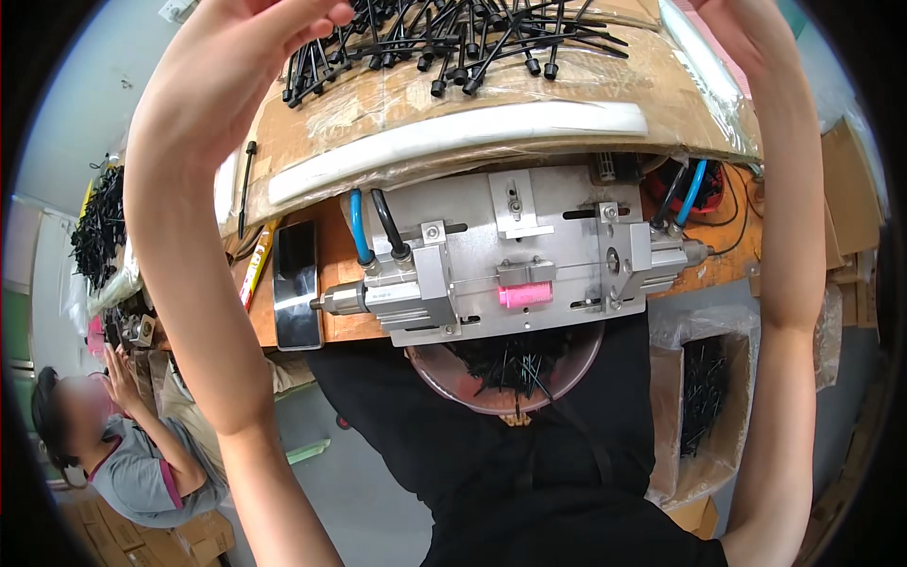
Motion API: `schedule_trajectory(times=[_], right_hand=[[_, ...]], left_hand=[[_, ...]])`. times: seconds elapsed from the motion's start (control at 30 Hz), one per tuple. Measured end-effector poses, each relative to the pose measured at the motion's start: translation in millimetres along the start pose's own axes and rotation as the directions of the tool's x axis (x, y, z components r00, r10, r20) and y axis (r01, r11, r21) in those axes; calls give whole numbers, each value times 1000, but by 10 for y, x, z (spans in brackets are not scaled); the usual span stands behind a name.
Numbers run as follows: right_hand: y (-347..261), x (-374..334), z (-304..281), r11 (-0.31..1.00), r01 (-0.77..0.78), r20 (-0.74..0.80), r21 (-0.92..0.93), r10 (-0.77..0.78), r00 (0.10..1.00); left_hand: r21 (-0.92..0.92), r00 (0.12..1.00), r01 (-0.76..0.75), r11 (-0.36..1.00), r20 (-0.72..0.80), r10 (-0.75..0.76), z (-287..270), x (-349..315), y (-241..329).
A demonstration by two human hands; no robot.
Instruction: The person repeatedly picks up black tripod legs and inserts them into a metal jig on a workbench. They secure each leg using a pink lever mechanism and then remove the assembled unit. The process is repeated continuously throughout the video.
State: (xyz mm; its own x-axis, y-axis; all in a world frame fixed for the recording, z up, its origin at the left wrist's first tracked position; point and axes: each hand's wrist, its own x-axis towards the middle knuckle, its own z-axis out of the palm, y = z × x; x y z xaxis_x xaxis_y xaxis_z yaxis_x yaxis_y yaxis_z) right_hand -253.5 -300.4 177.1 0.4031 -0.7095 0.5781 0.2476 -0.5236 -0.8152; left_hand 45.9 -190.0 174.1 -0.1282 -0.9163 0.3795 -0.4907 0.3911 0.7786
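Note:
My left hand (pixel 241 61) is raised at the upper left, beside a pile of thin black rods with knobbed ends (pixel 463 42). A few of its fingertips show, partly cut by the top edge; whether they hold anything is hidden. My right hand (pixel 746 33) reaches up at the upper right, its fingers outside the picture. Between my forearms stands a silver metal fixture (pixel 529 246) with a cylinder unit at each end and blue and black hoses. At its middle, a small pink piece (pixel 525 295) sits below a metal block. Both hands are apart from the fixture.
A cardboard sheet (pixel 397 113) with a white foam strip (pixel 463 142) lies behind the fixture. A phone (pixel 297 283) rests on its left. Below is a bowl (pixel 567 383) of black pieces; a plastic-lined box (pixel 668 416) stands right. Another person (pixel 142 472) works at left.

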Motion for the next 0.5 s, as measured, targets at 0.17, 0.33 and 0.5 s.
schedule_trajectory(times=[0.17, 0.33, 0.5], right_hand=[[-47, -481, 121, 997, -33, -307, -76, 8, 952], [-49, -916, 134, 987, -41, -275, -156, -4, 962], [-35, -1129, 50, 978, -43, -274, -206, -15, 961]], left_hand=[[240, 986, -96, 966, -110, 125, 825, -1100, 52], [528, 999, -32, 849, -15, 48, 1760, -1976, -97], [616, 996, 60, 786, 20, -92, 2043, -2034, -212]])
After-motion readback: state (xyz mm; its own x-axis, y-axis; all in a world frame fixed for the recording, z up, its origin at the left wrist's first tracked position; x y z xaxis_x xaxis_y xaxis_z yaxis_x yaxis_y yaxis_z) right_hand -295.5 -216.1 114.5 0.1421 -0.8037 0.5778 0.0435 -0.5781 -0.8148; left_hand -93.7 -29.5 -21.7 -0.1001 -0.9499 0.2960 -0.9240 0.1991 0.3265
